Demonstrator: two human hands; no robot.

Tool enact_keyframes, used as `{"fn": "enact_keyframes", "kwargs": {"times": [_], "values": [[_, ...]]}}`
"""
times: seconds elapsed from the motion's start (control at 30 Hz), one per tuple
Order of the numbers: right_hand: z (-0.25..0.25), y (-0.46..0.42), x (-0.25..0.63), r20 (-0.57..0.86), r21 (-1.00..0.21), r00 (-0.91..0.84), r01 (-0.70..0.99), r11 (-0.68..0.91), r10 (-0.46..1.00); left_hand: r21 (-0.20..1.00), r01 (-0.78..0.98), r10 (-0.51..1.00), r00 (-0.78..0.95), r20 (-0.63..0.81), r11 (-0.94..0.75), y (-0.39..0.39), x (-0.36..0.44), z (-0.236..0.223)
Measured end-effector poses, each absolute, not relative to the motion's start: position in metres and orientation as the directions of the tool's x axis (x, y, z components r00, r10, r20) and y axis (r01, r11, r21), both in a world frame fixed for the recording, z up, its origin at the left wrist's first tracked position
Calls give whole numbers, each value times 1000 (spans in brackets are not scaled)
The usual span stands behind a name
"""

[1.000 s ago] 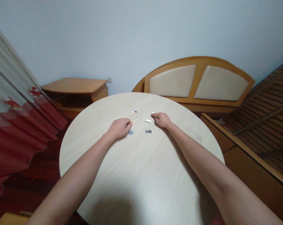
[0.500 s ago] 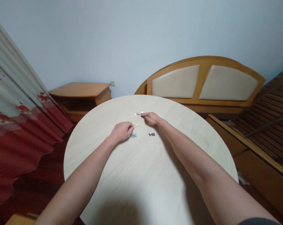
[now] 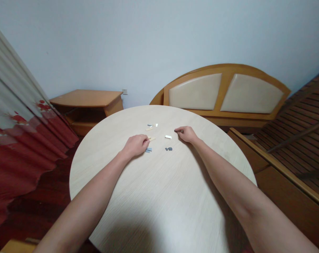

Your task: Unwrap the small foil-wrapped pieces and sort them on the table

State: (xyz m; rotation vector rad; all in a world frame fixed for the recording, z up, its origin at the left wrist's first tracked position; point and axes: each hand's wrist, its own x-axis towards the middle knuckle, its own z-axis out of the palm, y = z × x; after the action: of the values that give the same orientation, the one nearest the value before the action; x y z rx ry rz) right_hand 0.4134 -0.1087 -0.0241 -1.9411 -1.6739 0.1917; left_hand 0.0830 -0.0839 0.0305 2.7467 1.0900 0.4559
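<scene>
My left hand [image 3: 136,144] rests on the table with thumb and fingers pinched together beside thin beige plates [image 3: 152,139]; what lies between the fingertips is hidden. Just under these fingers are several blue-grey flat pieces [image 3: 148,150]. Over on the right, my right hand [image 3: 187,133] has its index finger stretched left and the thumb close under it, with a small dark piece [image 3: 175,131] at the fingertips. A white block [image 3: 168,137] lies between the hands. Nearer to me sits a cluster of dark grey pieces [image 3: 170,149]. They look like small building-toy parts.
Farther back on the round table [image 3: 138,196] lie a beige strip [image 3: 149,129], a small grey piece [image 3: 149,125] and a white piece [image 3: 156,125]. Behind stand a wooden cabinet [image 3: 88,97] and a headboard [image 3: 195,92]; a curtain [image 3: 24,147] hangs left.
My right hand has moved right, away from the far pieces, with a small dark piece at its fingertips. The white block is now uncovered. My left hand has hardly moved relative to the table.
</scene>
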Motion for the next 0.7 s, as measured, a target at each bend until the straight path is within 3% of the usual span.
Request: {"fn": "enact_keyframes", "kwargs": {"times": [0.13, 0.27, 0.47, 0.6, 0.7], "values": [[-34, -133, 414, 338, -532, 396, 829, -174, 854, 240, 662, 704, 672, 228, -710, -84, 86, 27], [-37, -141, 401, 352, -560, 389, 816, -141, 851, 229, 658, 696, 673, 250, -718, -85, 89, 24], [-24, -143, 369, 490, -603, 237, 787, 130, 839, 266, 587, 645, 704, 299, -764, -91, 96, 19], [-15, -152, 327, 556, -580, -15, 709, 401, 831, 280, 524, 594, 723, 353, -804, -94, 101, 14], [-11, -158, 303, 573, -558, -123, 665, 496, 810, 260, 497, 560, 748, 356, -828, -95, 103, 12]]}}
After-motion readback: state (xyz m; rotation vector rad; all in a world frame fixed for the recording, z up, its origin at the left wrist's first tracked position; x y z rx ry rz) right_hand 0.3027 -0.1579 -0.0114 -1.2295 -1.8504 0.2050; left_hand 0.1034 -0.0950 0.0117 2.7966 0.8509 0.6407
